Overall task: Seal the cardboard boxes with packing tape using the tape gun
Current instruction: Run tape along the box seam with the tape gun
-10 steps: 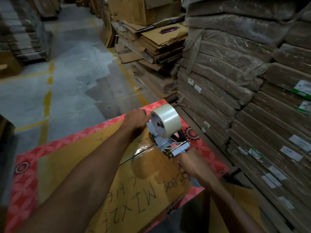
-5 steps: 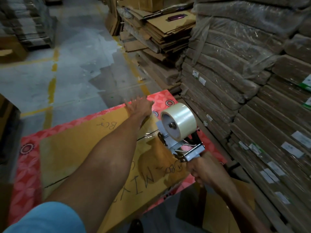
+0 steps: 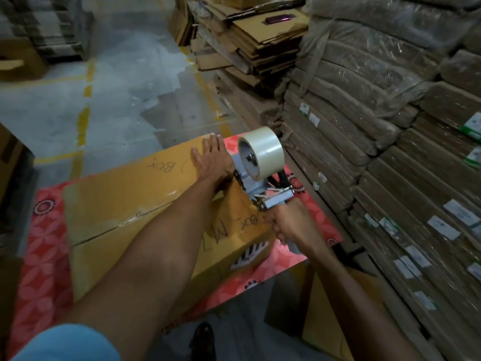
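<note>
A brown cardboard box (image 3: 125,194) with handwritten black letters lies on a red flower-patterned table (image 3: 44,243). Its top flaps meet in a seam running left to right. My left hand (image 3: 212,158) lies flat with straight fingers on the far right part of the box top. My right hand (image 3: 289,225) grips the handle of a grey tape gun (image 3: 256,186) carrying a roll of clear tape (image 3: 261,151). The gun's front end rests on the box top just beside my left wrist.
Tall stacks of wrapped flat cardboard (image 3: 390,131) rise close on the right. More flattened boxes (image 3: 250,45) are piled beyond the table. A concrete floor with yellow lines (image 3: 86,105) lies ahead. Another brown box (image 3: 338,321) stands low at the right, beside my shoe (image 3: 203,340).
My left hand has uncurled and slid toward the far edge of the box, now lying flat. The tape gun has stayed on the box top near my left wrist.
</note>
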Demonstrator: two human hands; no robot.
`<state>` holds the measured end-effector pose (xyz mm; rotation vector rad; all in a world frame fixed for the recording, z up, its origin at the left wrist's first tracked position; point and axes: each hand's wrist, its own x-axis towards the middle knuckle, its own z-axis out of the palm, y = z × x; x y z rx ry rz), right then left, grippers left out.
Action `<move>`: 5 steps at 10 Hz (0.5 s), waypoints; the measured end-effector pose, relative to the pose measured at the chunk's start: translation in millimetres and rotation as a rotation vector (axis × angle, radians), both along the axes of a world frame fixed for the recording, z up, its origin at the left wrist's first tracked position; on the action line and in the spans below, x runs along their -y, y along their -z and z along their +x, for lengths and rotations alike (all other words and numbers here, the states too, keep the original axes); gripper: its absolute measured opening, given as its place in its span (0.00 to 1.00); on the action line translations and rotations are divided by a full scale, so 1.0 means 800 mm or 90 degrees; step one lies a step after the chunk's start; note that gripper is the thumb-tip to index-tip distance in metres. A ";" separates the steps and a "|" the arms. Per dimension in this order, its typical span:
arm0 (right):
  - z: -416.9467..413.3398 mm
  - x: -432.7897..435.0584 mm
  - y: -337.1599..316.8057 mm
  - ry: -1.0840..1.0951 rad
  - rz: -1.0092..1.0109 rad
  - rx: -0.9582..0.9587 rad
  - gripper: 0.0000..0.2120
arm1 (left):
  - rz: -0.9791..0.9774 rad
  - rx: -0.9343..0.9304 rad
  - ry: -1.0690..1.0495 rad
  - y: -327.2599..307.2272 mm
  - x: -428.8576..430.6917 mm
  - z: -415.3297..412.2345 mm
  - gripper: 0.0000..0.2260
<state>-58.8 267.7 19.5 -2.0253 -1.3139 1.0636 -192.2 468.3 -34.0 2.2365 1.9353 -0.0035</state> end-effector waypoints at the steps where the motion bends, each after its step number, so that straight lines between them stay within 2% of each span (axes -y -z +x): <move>1: -0.011 -0.034 -0.010 0.061 -0.010 -0.085 0.04 | 0.013 0.009 0.005 -0.005 -0.030 -0.013 0.40; 2: -0.014 -0.053 -0.013 0.025 0.009 -0.066 0.05 | 0.026 0.027 0.009 -0.009 -0.045 -0.023 0.41; 3: -0.006 -0.042 -0.009 -0.003 -0.035 -0.061 0.10 | 0.040 0.007 0.019 -0.004 -0.049 -0.023 0.41; 4: 0.010 0.001 0.001 0.037 -0.070 -0.044 0.14 | 0.018 0.024 0.013 -0.006 -0.047 -0.019 0.36; 5: 0.012 0.043 0.007 0.116 -0.067 -0.093 0.12 | 0.021 0.023 -0.015 -0.017 -0.034 -0.012 0.37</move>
